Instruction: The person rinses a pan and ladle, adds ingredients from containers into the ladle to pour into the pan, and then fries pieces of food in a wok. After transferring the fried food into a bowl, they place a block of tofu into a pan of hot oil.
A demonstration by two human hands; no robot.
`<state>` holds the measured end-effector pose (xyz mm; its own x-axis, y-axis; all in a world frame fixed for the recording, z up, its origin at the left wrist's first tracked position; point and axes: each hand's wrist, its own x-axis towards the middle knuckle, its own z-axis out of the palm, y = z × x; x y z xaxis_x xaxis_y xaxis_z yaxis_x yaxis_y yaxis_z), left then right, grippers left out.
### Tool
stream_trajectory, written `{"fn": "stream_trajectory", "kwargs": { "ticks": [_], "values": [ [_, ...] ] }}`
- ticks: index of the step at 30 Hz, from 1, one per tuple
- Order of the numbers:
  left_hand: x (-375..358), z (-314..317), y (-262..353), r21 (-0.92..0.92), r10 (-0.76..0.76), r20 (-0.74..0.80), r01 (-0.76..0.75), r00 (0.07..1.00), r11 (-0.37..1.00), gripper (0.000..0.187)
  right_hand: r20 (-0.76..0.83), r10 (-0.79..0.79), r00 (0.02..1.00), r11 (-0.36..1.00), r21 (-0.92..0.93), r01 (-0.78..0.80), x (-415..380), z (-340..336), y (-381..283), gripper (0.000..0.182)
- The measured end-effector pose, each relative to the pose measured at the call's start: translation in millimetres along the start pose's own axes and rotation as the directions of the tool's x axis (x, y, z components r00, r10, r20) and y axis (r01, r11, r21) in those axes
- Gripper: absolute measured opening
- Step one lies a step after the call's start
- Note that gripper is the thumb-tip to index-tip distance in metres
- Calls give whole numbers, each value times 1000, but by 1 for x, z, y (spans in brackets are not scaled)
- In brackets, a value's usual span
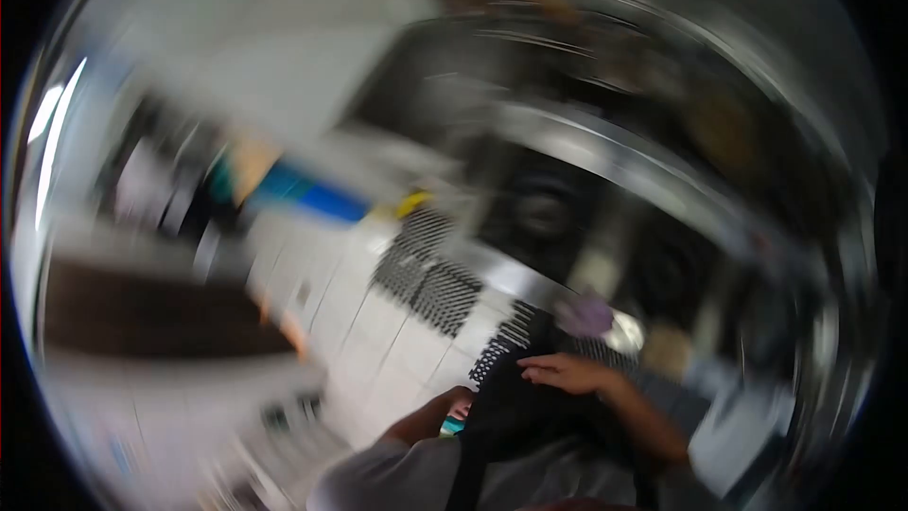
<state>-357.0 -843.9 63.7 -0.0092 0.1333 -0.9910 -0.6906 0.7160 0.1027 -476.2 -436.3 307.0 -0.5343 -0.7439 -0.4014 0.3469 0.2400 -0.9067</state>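
Observation:
The whole view is smeared by motion. My right hand [562,372] lies over the front of a black apron [520,416], its fingers stretched out and slightly apart, with nothing seen in it. My left hand [460,405] is low at the apron's other side, partly hidden by the forearm and apron. Its fingers are too small and blurred to make out. A small green and white thing [453,426] shows just below it; whether the hand holds it is unclear.
A metal stove or counter [586,147] with dark round burners runs across the right. Black perforated mats [430,284] lie on the white tiled floor [350,322]. A purple thing [586,316] is at the counter's edge. Blue and yellow things stand farther left.

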Motion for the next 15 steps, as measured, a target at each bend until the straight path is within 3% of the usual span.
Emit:
{"fn": "stream_trajectory", "kwargs": {
  "ticks": [2, 4, 6, 7, 9, 11, 13, 15],
  "values": [
    [6, -60, 78, -130, 158, 220, -132, 963, 983, 58, -74, -118, 990, 985, 114, 126, -55, -25, 3, 65],
    [-7, -110, 144, 224, 40, 299, -111, 953, 968, 57, -120, -230, 966, 947, 200, 251, -100, -52, 15, 64],
    [-42, -174, 253, 560, -37, 299, -144, 953, 816, 56, -247, -312, 918, 920, 162, 356, -164, -14, 47, 64],
    [-50, -156, 328, 697, -63, 302, -176, 951, 695, 56, -420, -275, 865, 910, 177, 375, -214, 31, 64, 64],
    [-11, -13, 443, 883, -98, 325, -265, 941, 388, 55, -721, -239, 650, 882, 119, 456, -304, 142, 98, 64],
    [47, 203, 523, 925, -135, 379, -377, 916, 40, 54, -949, -68, 307, 838, 113, 534, -375, 249, 138, 64],
    [68, 317, 472, 899, -62, 420, -425, 905, -108, 53, -995, 35, 96, 833, 82, 547, -405, 331, 167, 64],
    [78, 417, 368, 853, 10, 477, -461, 879, -245, 52, -986, 152, -67, 790, 81, 608, -421, 401, 187, 64]
  ]
}}
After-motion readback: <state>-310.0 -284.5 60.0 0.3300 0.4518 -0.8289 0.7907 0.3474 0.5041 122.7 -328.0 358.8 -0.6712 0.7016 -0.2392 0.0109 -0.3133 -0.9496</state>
